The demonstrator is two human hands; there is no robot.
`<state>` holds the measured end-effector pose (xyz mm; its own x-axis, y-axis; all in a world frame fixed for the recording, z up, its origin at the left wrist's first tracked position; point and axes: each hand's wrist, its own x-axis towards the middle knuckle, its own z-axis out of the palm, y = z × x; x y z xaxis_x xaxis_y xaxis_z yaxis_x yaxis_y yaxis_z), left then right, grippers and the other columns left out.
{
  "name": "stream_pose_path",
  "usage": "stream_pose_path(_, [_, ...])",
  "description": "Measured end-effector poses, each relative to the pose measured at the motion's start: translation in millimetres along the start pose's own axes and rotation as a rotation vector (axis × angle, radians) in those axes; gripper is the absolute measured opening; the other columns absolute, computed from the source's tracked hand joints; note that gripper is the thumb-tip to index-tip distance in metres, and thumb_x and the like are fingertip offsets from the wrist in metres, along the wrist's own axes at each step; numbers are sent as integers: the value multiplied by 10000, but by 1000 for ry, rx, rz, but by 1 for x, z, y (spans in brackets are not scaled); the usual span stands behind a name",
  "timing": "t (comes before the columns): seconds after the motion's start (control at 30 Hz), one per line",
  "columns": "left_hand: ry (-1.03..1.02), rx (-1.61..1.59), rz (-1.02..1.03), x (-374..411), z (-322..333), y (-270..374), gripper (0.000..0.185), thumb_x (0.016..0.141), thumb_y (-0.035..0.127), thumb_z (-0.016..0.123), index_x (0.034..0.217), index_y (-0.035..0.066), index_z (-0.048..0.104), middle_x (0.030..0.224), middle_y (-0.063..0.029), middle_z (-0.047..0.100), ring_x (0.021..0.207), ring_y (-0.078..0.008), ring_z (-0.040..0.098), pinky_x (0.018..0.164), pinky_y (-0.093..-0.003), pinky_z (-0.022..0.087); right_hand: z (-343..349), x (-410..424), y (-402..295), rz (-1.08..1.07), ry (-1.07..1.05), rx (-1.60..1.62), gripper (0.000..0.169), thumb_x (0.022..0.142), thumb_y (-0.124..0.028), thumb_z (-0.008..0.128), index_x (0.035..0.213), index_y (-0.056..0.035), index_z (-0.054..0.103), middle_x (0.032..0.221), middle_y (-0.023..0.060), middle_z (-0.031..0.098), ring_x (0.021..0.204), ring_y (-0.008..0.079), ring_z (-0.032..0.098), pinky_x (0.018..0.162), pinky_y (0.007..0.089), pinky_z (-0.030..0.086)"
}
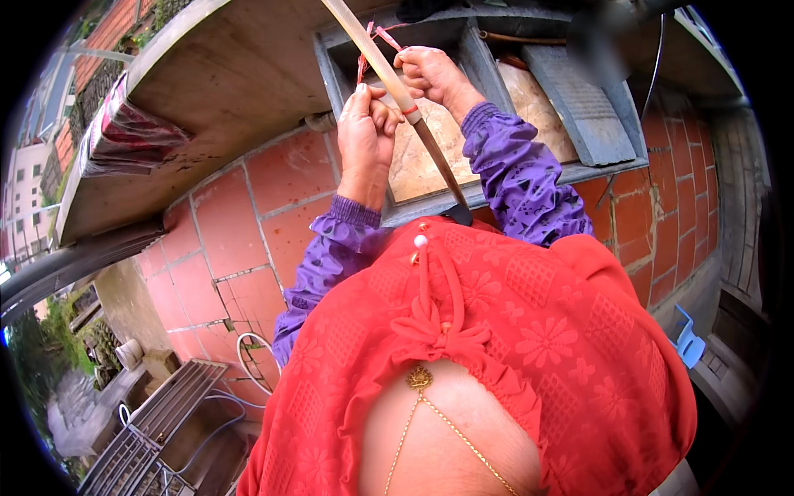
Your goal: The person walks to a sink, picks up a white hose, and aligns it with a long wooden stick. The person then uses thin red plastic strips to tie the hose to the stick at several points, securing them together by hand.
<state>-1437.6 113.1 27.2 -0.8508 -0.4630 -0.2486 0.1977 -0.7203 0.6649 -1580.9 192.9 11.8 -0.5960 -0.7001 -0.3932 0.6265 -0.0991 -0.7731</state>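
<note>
A pink plastic string (389, 39) loops around a long pole, with its ends between my two hands. My left hand (365, 139) pinches one end of the string between thumb and index finger, left of the pole. On the other side, my right hand (435, 75) closes on the other end. The pole's upper part is a cream, translucent tube (371, 51); a thin red band (410, 111) circles it where it meets a brown rod (439, 156). The rod's dark lower end reaches the sink's near edge, close to my red top.
Beneath the hands is a grey stone sink with a divider (488, 71) and a sloped washboard slab (583, 105). Red tiles (226, 217) cover the surface around it. A wrapped cloth (127, 139) hangs over the left ledge. A metal rack (133, 443) and a blue plastic seat (688, 341) stand farther off.
</note>
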Motion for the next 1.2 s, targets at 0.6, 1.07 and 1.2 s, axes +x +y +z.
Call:
stream_pose_path(0.6, [34,3,16,-9,5,5,264,966,207,415,789,25,487,500,-9,302,431,-153,329,593,-373,424,-1,0,-2,-2,-32,-83,132,847,-113,517,752,-25,541,494,-55,323,377,62,249,377,271,275])
stream_pose_path(1.07, [118,7,5,-11,4,3,220,954,199,426,810,45,490,502,30,288,436,-110,303,509,-290,401,-12,14,11,-16,-127,-95,174,872,-202,473,820,-50,541,498,-55,318,362,66,287,332,253,272])
stream_pose_path(1.2, [-33,203,61,-18,17,-2,255,957,211,456,822,12,539,523,11,401,441,-77,370,454,-228,342,-13,11,10,13,17,-39,175,902,-195,475,836,-40,522,500,-43,327,343,60,268,317,245,276])
